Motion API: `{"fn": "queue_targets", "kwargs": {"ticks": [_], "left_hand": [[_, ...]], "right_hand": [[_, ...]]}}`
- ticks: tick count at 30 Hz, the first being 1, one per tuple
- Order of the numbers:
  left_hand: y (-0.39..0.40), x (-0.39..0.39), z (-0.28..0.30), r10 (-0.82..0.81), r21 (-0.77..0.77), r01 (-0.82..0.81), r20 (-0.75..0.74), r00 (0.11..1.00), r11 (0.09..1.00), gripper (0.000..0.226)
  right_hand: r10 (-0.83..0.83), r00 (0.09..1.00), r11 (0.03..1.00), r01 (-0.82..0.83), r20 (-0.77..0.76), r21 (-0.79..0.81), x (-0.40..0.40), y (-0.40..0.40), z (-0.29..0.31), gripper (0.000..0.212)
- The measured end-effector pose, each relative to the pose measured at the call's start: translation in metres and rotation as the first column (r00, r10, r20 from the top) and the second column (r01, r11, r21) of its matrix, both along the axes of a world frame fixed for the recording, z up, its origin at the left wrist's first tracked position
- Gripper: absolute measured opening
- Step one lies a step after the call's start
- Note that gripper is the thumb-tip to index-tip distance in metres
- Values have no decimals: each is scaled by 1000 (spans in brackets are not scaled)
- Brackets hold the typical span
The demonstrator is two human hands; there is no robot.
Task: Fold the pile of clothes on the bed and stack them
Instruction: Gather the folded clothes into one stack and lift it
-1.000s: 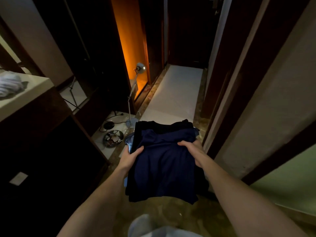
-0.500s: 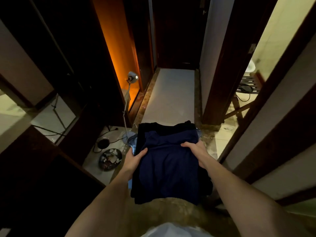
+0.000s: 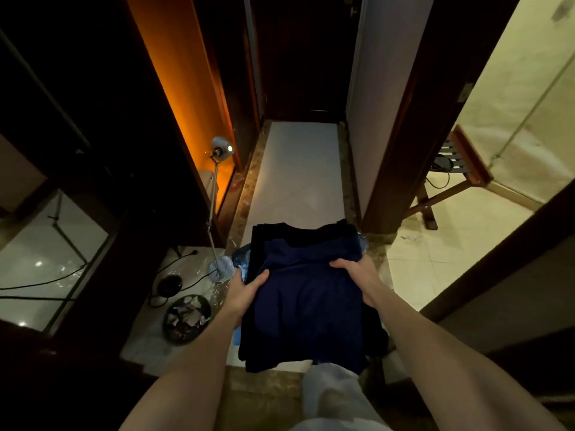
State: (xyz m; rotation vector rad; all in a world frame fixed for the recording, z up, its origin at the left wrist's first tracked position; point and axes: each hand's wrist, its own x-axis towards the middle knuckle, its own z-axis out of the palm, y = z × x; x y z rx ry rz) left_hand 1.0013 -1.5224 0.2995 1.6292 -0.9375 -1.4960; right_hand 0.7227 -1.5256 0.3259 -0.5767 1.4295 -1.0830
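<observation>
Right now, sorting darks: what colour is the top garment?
Navy blue top garment, clearest in the head view.

A dim corridor of pale floor tiles [image 3: 298, 181] runs between dark wood door frames [image 3: 401, 126]. A silver floor lamp [image 3: 221, 149] stands by an orange-lit wall panel [image 3: 183, 76]; a wooden folding rack [image 3: 457, 169] stands in the right-hand room.

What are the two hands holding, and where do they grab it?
A stack of folded clothes, navy on top. The left hand grips its left edge, and the right hand grips its right edge, thumbs on top.
</observation>
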Motion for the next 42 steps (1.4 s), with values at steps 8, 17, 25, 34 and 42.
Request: {"fn": "queue_targets", "kwargs": {"ticks": [8, 17, 25, 34, 42], "left_hand": [[-115, -5, -18, -7, 31, 6, 22, 1000, 999, 113], [-223, -24, 15, 34, 9, -34, -1, 999, 999, 66], [-361, -2, 6, 21, -15, -22, -39, 999, 1000, 63], [-511, 21, 24, -84, -96, 75, -89, 993, 993, 40], [-622, 10, 20, -106, -110, 100, -55, 993, 989, 29]], "right_hand": [[18, 1000, 997, -18, -1, 74, -14, -114, -9, 77], [83, 994, 994, -79, -65, 72, -21, -241, -1, 63], [88, 990, 994, -81, -109, 69, -1, -374, 2, 65], [51, 993, 998, -47, -110, 37, 21, -519, 16, 61], [50, 985, 998, -44, -162, 42, 9, -632, 17, 78]]}}
